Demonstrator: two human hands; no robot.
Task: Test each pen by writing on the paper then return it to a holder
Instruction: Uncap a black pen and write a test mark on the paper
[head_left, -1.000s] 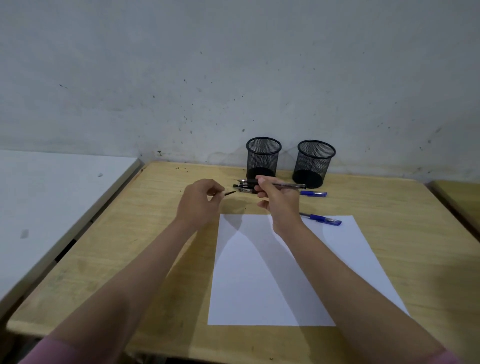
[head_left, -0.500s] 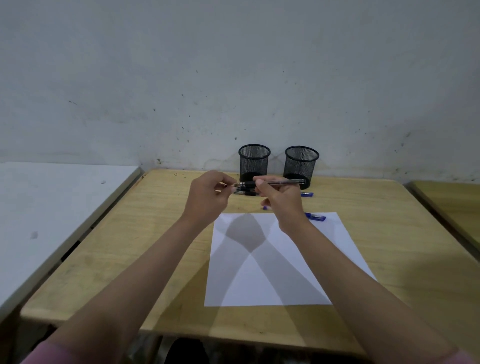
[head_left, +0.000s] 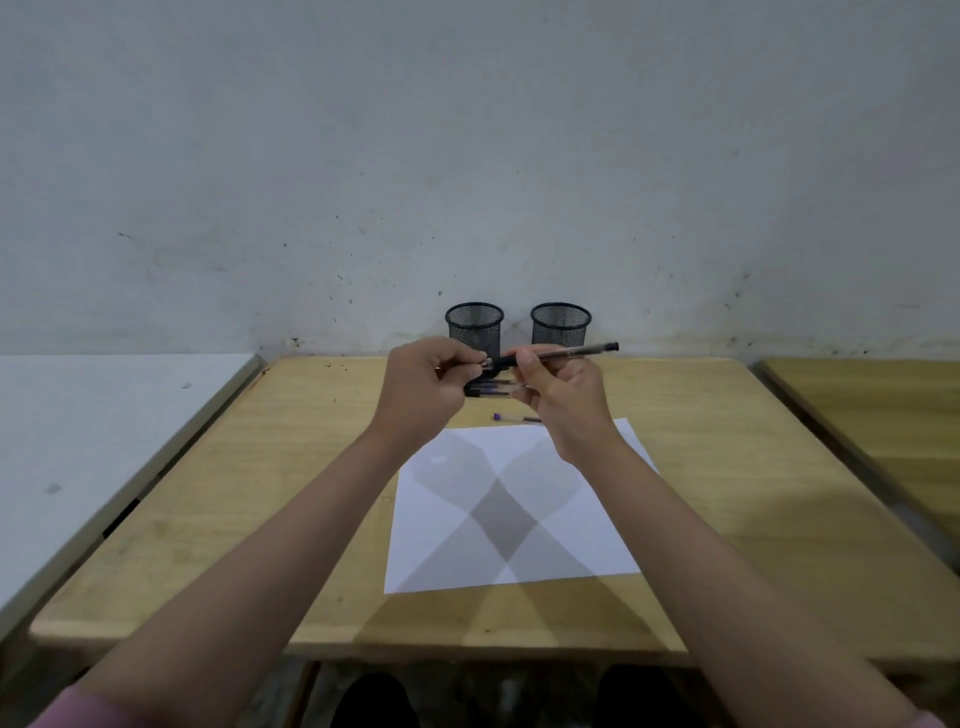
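My right hand (head_left: 558, 400) grips a black pen (head_left: 571, 352) held level above the desk, its end pointing right. My left hand (head_left: 431, 384) pinches the pen's left tip, where the cap sits; fingers hide that end. A white sheet of paper (head_left: 519, 519) lies below the hands on the wooden desk (head_left: 260, 519). Two black mesh holders stand at the back by the wall, the left one (head_left: 474, 327) and the right one (head_left: 561, 323). Several pens (head_left: 491, 391) lie in front of the holders, partly hidden by my hands. A blue pen (head_left: 511, 418) lies at the paper's far edge.
A white table (head_left: 78, 441) adjoins the desk on the left and another wooden desk (head_left: 872, 415) on the right. A grey wall (head_left: 467, 156) rises right behind the holders. Two dark shoes show under the desk's front edge.
Both hands rose and came together. My left hand, which held a small dark piece apart from the pen, now meets the pen's left tip. The view tilted upward.
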